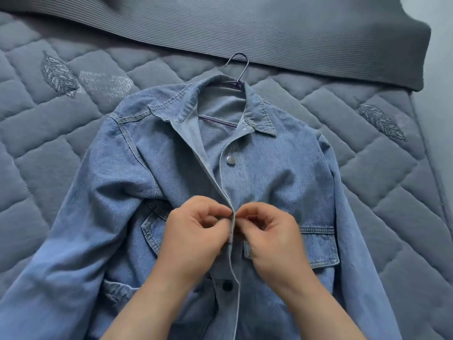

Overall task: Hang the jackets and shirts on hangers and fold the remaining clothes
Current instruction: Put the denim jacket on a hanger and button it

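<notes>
A light blue denim jacket [282,173] lies face up on the bed, collar away from me. A hanger [238,67] sits inside it, its metal hook poking out above the collar and its purple bar showing in the open neck. At mid chest my left hand [193,231] pinches the left front edge and my right hand [272,236] pinches the right front edge, fingertips meeting at the placket. A silver button [230,160] above my hands is undone. A dark button [226,285] below them is fastened. The button between my fingers is hidden.
The jacket rests on a grey-blue quilted bedspread [61,133] with embroidered leaves. A ribbed grey blanket or pillow [269,28] runs across the far side. The bed's right edge [426,148] drops off to a pale floor.
</notes>
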### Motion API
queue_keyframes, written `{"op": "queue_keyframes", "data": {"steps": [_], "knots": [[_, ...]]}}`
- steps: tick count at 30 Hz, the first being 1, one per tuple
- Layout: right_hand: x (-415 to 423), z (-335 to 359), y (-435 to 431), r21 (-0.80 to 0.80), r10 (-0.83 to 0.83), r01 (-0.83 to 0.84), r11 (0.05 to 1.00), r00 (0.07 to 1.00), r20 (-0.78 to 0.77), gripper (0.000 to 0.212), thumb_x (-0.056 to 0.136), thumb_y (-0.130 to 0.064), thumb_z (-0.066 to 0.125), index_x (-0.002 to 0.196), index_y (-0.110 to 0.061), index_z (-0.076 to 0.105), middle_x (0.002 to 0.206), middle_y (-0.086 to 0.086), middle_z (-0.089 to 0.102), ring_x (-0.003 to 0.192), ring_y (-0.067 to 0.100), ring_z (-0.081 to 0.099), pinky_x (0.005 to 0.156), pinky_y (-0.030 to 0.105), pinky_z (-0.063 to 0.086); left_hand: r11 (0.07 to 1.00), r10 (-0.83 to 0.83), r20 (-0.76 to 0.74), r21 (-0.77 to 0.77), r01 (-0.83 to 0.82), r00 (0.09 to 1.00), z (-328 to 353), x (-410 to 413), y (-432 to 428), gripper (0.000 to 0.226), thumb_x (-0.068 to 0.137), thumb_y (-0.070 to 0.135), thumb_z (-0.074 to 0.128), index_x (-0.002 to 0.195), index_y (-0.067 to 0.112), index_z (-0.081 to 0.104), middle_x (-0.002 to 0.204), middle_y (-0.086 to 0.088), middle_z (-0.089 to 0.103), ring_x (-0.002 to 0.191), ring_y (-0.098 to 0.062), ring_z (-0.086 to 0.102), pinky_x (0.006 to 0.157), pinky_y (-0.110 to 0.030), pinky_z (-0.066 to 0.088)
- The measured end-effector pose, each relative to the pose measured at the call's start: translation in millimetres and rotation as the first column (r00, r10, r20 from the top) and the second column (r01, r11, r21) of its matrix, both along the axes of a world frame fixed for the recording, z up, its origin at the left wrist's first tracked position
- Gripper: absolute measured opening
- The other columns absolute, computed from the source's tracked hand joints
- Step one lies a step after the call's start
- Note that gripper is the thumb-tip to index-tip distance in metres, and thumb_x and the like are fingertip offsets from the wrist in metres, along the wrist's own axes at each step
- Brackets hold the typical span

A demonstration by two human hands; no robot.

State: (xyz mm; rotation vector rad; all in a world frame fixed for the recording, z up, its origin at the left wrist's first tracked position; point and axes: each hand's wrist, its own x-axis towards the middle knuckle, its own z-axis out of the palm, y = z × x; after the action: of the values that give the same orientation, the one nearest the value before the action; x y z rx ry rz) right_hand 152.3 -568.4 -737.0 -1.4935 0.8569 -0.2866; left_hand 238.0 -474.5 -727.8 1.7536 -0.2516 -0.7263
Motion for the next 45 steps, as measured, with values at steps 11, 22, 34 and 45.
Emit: {"op": "queue_keyframes", "data": {"steps": [11, 22, 34, 45], "knots": [[-2, -10, 0, 0.433, -0.163, 0.143, 0.890, 0.987, 0.008, 0.028, 0.085, 0.008, 0.061, 0.077, -0.014, 0.077, 0.079, 0.013, 0.074, 0.075, 0.021, 0.069, 0.070, 0.030, 0.057, 0.983, -0.119, 0.187, 0.159, 0.090, 0.975, -13, 5, 0, 0.021, 0.069, 0.007, 0.081, 0.066, 0.025, 0.070, 0.072, 0.010, 0.068, 0.063, 0.000, 0.062, 0.060, -0.011, 0.047], [9, -15, -10, 0.439, -0.120, 0.158, 0.885, 0.986, -0.113, 0.023, 0.078, -0.004, 0.072, 0.059, -0.017, 0.073, 0.059, 0.006, 0.062, 0.050, 0.011, 0.054, 0.042, 0.018, 0.038, 0.974, -0.177, 0.251, 0.185, 0.132, 0.952, -30, 3, -7, 0.023, 0.068, 0.005, 0.076, 0.065, 0.024, 0.064, 0.065, 0.004, 0.058, 0.055, -0.001, 0.049, 0.054, -0.010, 0.039], [16, -28, -2, 0.240, -0.226, 0.276, 0.931, 0.950, -0.216, 0.010, 0.051, -0.016, 0.059, 0.050, -0.025, 0.064, 0.052, -0.005, 0.053, 0.058, 0.012, 0.047, 0.054, 0.029, 0.039, 0.953, -0.281, 0.401, 0.224, 0.205, 0.872, -38, 3, -4, 0.022, 0.074, 0.010, 0.075, 0.072, 0.028, 0.062, 0.071, 0.011, 0.055, 0.069, 0.000, 0.055, 0.061, -0.004, 0.038], [16, -36, -5, 0.309, -0.201, 0.223, 0.924, 0.974, -0.103, 0.041, 0.073, 0.015, 0.063, 0.059, -0.023, 0.068, 0.061, 0.001, 0.060, 0.060, 0.015, 0.055, 0.057, 0.028, 0.047, 0.979, -0.113, -0.094, 0.159, 0.127, 0.989, -44, 14, -4, 0.025, 0.084, 0.003, 0.066, 0.065, 0.018, 0.061, 0.050, 0.007, 0.057, 0.048, -0.007, 0.055, 0.054, -0.035, 0.058]]}}
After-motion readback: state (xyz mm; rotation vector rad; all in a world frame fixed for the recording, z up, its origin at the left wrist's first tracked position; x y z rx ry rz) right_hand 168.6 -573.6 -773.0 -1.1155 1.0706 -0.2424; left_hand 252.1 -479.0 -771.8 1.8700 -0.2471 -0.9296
